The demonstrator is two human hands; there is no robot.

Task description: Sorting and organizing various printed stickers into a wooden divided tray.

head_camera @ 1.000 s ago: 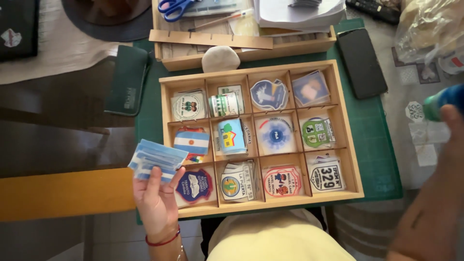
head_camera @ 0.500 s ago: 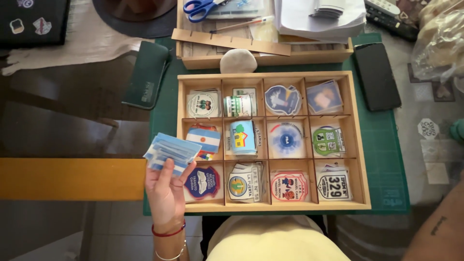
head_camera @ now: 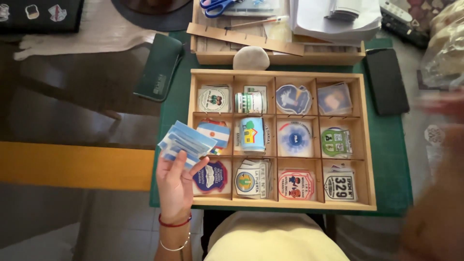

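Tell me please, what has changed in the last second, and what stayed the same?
The right hand let the blue-green object leave view and now passes blurred along the right edge. The left hand still holds the blue sticker stack beside the wooden tray; its stickers lie unchanged.

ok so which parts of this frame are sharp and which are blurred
Head view: the wooden tray and the left hand with its blue sticker stack are sharp; the right hand at the right edge is a motion smear, its grip unreadable; light is soft, without harsh glare.
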